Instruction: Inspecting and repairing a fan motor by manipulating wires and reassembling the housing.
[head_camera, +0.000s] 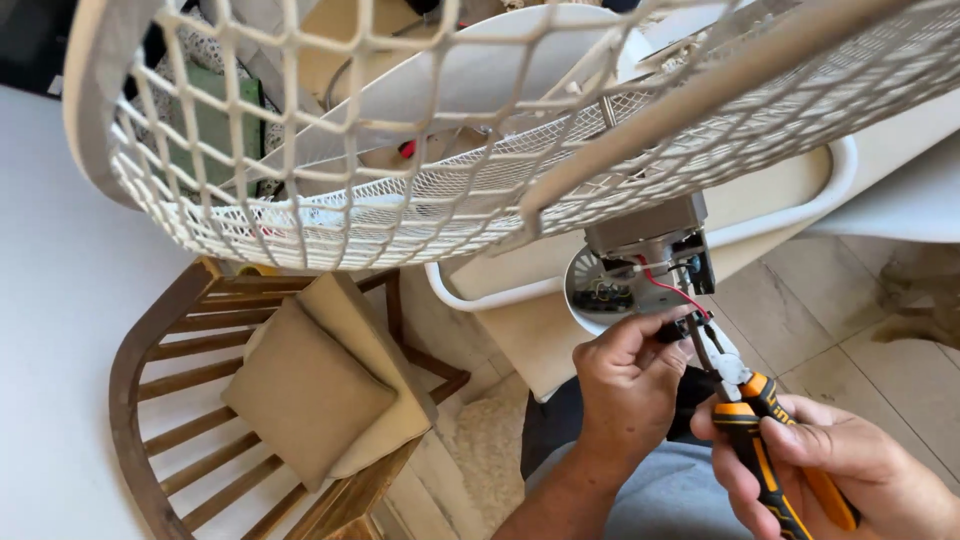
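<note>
- Head camera is looking down past a white plastic fan with a wide mesh guard (400, 180), which is lying tilted across the top of the picture so that its open grey motor housing (645, 255) is facing the person.
- Left hand (628, 385) is closing thumb and forefinger around a small dark part just under the housing, where a thin red wire (668, 285) is running down from the motor; the pinch seems meant to be steadying that part.
- Right hand (850, 470) is wrapping firmly around the orange-and-black handles of a pair of steel pliers (750, 410), and the tool's nose is pointing up to the spot beside the left fingertips, touching or nearly touching the wire; which of the two, I cannot tell.
- Both hands are working close together below the motor, probably because the wiring is hanging out there within easy reach.
- Resting surface of the fan is hidden; a white table edge (60, 330) is filling the left side.
- Below it, a curved slatted wooden chair (160, 400) is carrying two beige cushions (320, 385).
- Pale stone floor tiles (800, 300) are showing at the right, and a cream plastic seat or tub shape (790, 195) is sitting behind the housing.
- Daylight is lighting the room evenly.
</note>
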